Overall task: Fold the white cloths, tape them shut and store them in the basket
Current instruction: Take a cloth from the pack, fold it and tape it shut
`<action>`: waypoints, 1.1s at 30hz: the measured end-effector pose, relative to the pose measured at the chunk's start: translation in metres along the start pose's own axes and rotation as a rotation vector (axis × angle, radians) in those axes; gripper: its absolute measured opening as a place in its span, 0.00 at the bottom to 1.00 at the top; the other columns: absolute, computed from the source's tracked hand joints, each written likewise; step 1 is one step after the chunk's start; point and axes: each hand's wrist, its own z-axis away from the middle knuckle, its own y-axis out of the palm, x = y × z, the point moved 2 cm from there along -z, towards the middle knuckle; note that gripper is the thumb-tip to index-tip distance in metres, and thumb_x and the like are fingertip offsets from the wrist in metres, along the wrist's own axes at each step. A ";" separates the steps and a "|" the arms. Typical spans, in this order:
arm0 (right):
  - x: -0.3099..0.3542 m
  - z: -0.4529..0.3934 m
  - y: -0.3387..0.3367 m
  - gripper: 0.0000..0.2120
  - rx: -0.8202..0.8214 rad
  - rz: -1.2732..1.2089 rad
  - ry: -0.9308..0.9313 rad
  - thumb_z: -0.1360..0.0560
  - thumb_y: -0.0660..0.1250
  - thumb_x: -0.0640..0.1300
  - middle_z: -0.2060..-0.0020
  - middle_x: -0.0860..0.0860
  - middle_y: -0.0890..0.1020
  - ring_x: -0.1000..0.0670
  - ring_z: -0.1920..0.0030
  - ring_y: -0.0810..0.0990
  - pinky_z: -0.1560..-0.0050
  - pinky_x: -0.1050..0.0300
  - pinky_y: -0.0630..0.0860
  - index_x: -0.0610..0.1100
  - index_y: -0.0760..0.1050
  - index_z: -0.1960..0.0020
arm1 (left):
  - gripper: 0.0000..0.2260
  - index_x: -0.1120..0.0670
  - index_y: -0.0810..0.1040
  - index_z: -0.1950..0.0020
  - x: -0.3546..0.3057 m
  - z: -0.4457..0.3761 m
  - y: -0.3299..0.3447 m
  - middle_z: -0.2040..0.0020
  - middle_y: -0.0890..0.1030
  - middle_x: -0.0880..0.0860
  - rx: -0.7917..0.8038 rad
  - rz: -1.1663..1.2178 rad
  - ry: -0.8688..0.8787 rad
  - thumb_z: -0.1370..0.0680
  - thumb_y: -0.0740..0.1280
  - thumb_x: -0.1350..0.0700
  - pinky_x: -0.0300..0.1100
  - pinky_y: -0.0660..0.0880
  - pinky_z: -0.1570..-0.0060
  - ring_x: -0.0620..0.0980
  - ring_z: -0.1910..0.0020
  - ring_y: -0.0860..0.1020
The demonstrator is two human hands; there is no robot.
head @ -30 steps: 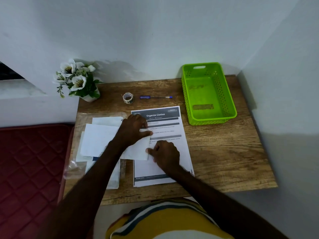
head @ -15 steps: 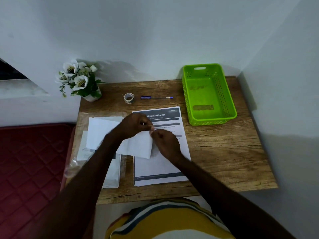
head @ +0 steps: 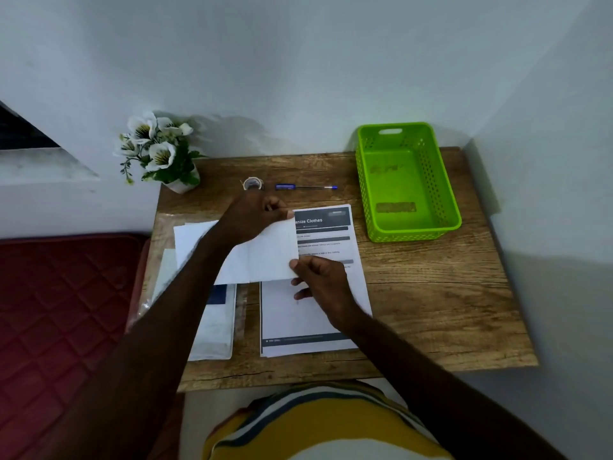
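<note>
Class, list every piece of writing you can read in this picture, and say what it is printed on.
"anize Clothes": heading on the printed sheet; its start is hidden behind the white cloth.
The sheet's smaller lines and footer: too blurred to read.
Pen, tape roll, basket: no readable text.

Dim, bluish light; soft shadows on wall; wide-angle bending at edges; slight blur.
</note>
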 end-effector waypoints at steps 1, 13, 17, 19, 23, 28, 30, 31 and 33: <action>0.004 0.001 -0.001 0.07 0.000 -0.028 0.006 0.19 0.69 0.42 0.55 0.46 0.84 0.51 0.58 0.83 0.61 0.52 0.85 0.40 0.83 0.45 | 0.04 0.46 0.82 0.56 -0.001 -0.003 -0.001 0.60 0.81 0.40 -0.014 -0.001 -0.008 0.21 0.73 0.51 0.28 0.71 0.65 0.38 0.63 0.80; 0.056 -0.049 -0.031 0.06 -0.366 -0.352 0.043 0.20 0.69 0.38 0.68 0.49 0.80 0.54 0.71 0.77 0.72 0.60 0.78 0.43 0.82 0.55 | 0.07 0.51 0.84 0.54 -0.007 -0.026 -0.012 0.63 0.81 0.48 -0.218 0.526 -0.391 0.20 0.72 0.48 0.35 0.71 0.72 0.45 0.66 0.78; 0.054 -0.084 -0.034 0.08 -0.495 0.030 -0.051 0.22 0.69 0.40 0.68 0.47 0.82 0.49 0.68 0.79 0.67 0.55 0.79 0.43 0.83 0.58 | 0.07 0.55 0.76 0.55 0.013 -0.014 0.017 0.64 0.76 0.52 -0.290 0.878 -0.602 0.19 0.70 0.59 0.32 0.70 0.79 0.41 0.79 0.75; 0.051 -0.097 -0.034 0.09 -0.539 0.398 -0.108 0.23 0.69 0.43 0.63 0.45 0.85 0.44 0.61 0.83 0.62 0.54 0.75 0.43 0.85 0.58 | 0.06 0.57 0.77 0.53 0.029 -0.010 0.036 0.62 0.75 0.55 -0.328 0.879 -0.651 0.19 0.71 0.57 0.34 0.70 0.76 0.45 0.76 0.76; 0.043 -0.109 -0.031 0.11 -0.574 0.800 -0.159 0.22 0.65 0.46 0.55 0.44 0.86 0.40 0.52 0.83 0.58 0.54 0.72 0.44 0.85 0.53 | 0.17 0.61 0.83 0.46 0.050 0.002 0.065 0.51 0.85 0.58 -0.496 0.564 -0.725 0.23 0.73 0.48 0.52 0.83 0.48 0.59 0.53 0.84; 0.020 -0.118 -0.037 0.12 -0.540 0.981 -0.248 0.20 0.63 0.47 0.54 0.46 0.86 0.43 0.51 0.82 0.59 0.55 0.69 0.44 0.85 0.52 | 0.14 0.58 0.86 0.47 0.041 0.019 0.080 0.52 0.87 0.54 -0.593 0.199 -0.601 0.19 0.70 0.48 0.43 0.77 0.50 0.51 0.55 0.84; 0.014 -0.120 -0.037 0.12 -0.531 0.986 -0.270 0.21 0.63 0.46 0.55 0.46 0.85 0.43 0.52 0.82 0.58 0.53 0.71 0.44 0.84 0.54 | 0.13 0.57 0.86 0.47 0.041 0.021 0.082 0.52 0.87 0.53 -0.605 0.104 -0.554 0.19 0.70 0.47 0.41 0.75 0.51 0.50 0.54 0.84; 0.013 -0.119 -0.036 0.10 -0.533 0.982 -0.287 0.21 0.64 0.45 0.56 0.45 0.85 0.42 0.52 0.82 0.58 0.53 0.71 0.44 0.84 0.54 | 0.13 0.56 0.86 0.47 0.042 0.021 0.083 0.51 0.87 0.53 -0.609 0.073 -0.532 0.19 0.70 0.48 0.42 0.76 0.49 0.51 0.53 0.84; 0.011 -0.114 -0.035 0.07 -0.555 0.979 -0.335 0.23 0.66 0.42 0.56 0.44 0.84 0.41 0.54 0.82 0.59 0.52 0.73 0.43 0.83 0.54 | 0.11 0.56 0.85 0.47 0.041 0.020 0.085 0.50 0.87 0.53 -0.622 0.025 -0.492 0.20 0.71 0.49 0.46 0.79 0.47 0.52 0.52 0.84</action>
